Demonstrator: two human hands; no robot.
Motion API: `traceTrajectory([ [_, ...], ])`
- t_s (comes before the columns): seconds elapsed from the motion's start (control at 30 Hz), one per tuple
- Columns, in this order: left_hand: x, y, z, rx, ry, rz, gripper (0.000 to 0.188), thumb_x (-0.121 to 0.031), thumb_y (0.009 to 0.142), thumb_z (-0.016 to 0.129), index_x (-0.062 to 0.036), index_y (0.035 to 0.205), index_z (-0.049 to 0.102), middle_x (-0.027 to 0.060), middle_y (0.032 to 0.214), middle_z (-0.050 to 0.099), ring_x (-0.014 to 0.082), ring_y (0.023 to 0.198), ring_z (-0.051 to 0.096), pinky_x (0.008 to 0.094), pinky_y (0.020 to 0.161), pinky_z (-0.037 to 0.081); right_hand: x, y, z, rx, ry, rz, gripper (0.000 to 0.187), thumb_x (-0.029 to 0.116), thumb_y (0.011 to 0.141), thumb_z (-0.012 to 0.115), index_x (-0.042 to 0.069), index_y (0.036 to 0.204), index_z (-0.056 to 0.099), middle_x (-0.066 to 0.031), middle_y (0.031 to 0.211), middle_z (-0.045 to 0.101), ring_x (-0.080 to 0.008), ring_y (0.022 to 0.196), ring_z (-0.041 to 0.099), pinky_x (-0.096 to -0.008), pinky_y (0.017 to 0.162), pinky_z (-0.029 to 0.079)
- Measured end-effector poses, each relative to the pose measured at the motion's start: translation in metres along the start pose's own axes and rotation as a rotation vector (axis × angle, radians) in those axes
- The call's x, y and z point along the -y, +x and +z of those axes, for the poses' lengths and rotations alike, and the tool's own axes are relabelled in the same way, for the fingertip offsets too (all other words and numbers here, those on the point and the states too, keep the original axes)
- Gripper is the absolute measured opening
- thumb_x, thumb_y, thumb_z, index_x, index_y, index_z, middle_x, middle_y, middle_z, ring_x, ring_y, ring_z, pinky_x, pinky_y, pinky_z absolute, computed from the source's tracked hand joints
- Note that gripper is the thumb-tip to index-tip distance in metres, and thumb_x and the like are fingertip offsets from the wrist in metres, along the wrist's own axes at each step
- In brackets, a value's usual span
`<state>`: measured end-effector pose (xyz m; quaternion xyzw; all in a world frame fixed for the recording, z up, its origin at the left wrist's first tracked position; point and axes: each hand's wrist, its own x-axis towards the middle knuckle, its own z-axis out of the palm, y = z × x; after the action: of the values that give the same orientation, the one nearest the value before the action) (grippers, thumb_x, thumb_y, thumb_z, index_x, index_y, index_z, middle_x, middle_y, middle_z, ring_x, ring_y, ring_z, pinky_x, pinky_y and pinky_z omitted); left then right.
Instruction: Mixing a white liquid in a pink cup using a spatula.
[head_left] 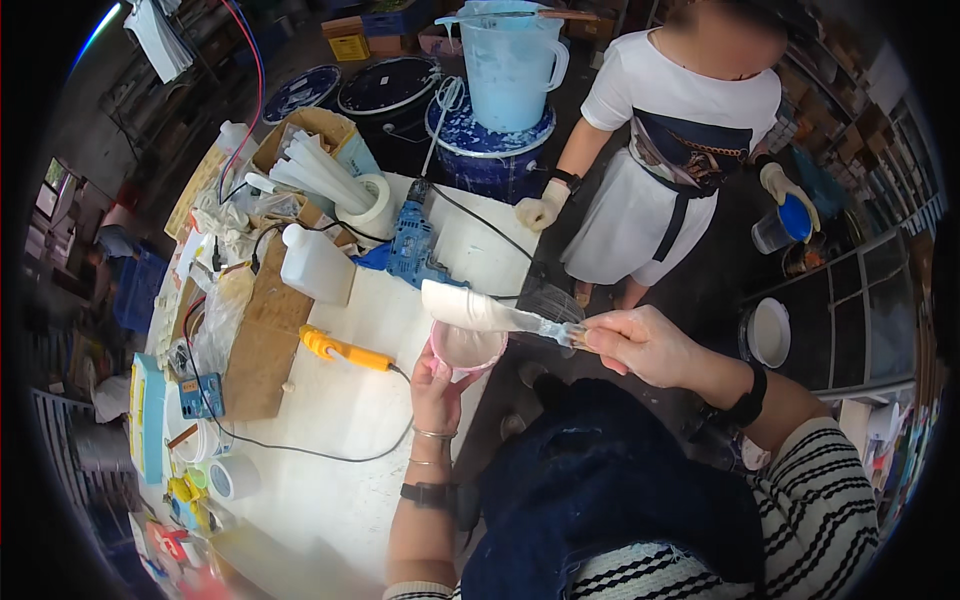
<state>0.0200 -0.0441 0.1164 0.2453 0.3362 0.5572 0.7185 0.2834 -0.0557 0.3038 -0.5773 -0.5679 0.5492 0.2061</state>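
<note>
Paste coats the blade of the scraper [490, 312], which the right hand [640, 345] pinches by its handle and holds level over the small pink cup [466, 350]. The left hand [432, 385] wraps the cup from below, fingers closed around its side, keeping it just past the edge of the white table [330, 420]. To work cleanly, it seems best to keep the cup upright and directly under the blade so that drips fall inside, and to draw the blade against the rim rather than flick it. The yellow-handled tool [345, 350] and its cord lie near on the table, and the blue drill [412, 245] beyond; both are best kept clear of drips. Another person's gloved hand [540, 212] hangs near the far table corner, apart from the work.
</note>
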Motion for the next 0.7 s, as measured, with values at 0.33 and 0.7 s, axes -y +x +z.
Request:
traceTrajectory([
  [0.33, -0.015, 0.005, 0.013, 0.015, 0.02, 0.005, 0.067, -0.034, 0.079, 0.069, -0.0064, 0.133, 0.04, 0.0071, 0.129, 0.048, 0.0235, 0.115, 0.051, 0.0424, 0.086, 0.051, -0.002, -0.003, 0.007, -0.076, -0.006, -0.22, 0.024, 0.015, 0.092, 0.053, -0.001, 0.108, 0.061, 0.0009, 0.066, 0.053, -0.0023, 0.06, 0.044, -0.0207, 0.052, 0.037],
  [0.7, -0.012, 0.006, 0.007, 0.019, -0.022, 0.025, 0.034, -0.026, 0.082, 0.067, -0.0098, 0.106, 0.05, 0.0057, 0.132, 0.046, 0.0258, 0.115, 0.051, 0.0502, 0.086, 0.05, -0.007, -0.005, 0.009, -0.115, 0.007, -0.29, 0.026, 0.013, 0.092, 0.052, -0.003, 0.113, 0.058, 0.0018, 0.066, 0.051, -0.0032, 0.058, 0.044, -0.0197, 0.052, 0.038],
])
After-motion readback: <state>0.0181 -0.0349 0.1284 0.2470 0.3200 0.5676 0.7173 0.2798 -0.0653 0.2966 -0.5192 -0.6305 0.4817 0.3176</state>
